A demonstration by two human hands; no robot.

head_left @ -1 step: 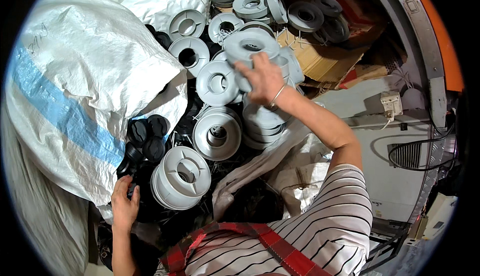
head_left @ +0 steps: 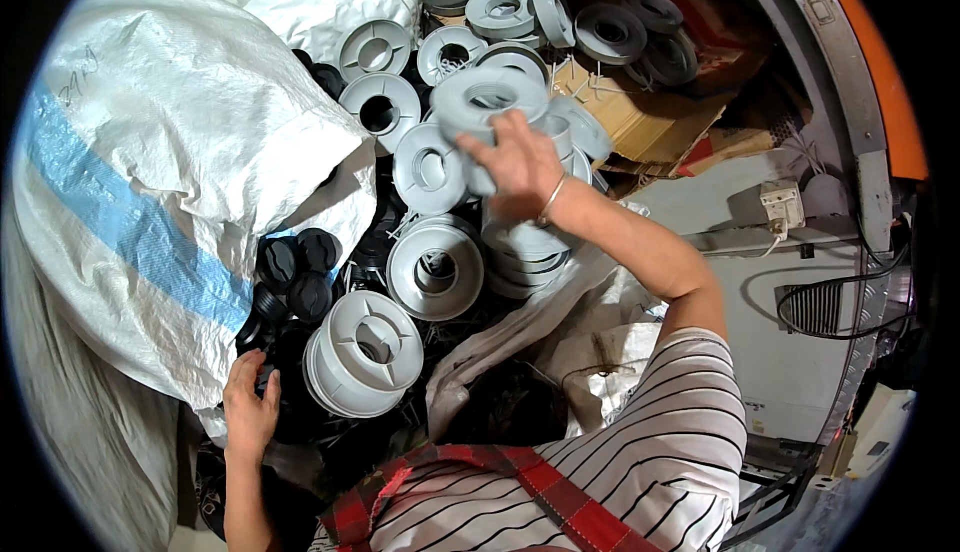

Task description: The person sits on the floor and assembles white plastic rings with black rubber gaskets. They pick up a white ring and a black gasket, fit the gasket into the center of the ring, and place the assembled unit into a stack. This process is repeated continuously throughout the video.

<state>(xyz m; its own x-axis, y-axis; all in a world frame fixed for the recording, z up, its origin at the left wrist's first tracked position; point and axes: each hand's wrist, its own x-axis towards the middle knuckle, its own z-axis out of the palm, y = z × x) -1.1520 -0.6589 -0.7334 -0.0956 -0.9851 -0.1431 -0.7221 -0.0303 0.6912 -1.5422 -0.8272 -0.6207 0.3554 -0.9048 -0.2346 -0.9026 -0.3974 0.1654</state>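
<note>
My right hand (head_left: 522, 167) is closed on a grey plastic flanged ring (head_left: 455, 104), held tilted above the pile and slightly blurred. Just left of it, another grey flanged ring (head_left: 408, 167) lies with its round hole facing up. Under my right wrist stand stacked grey rings (head_left: 525, 267), partly hidden by the hand. My left hand (head_left: 250, 402) rests beside the white sack's lower edge, its fingers loosely stretched and holding nothing I can see. Black round plastic caps (head_left: 308, 295) lie just beyond it. Nearer to me stands a grey spool-like piece (head_left: 345, 362).
A large white woven sack (head_left: 180, 132) with a blue stripe fills the left. More grey rings (head_left: 500, 10) are heaped at the back, beside torn cardboard (head_left: 625, 117). To the right are a white socket (head_left: 782, 207), a black cable (head_left: 850, 337) and a metal frame edge.
My right hand has shifted slightly left and toward me with the grey flanged ring. The left hand stays in place.
</note>
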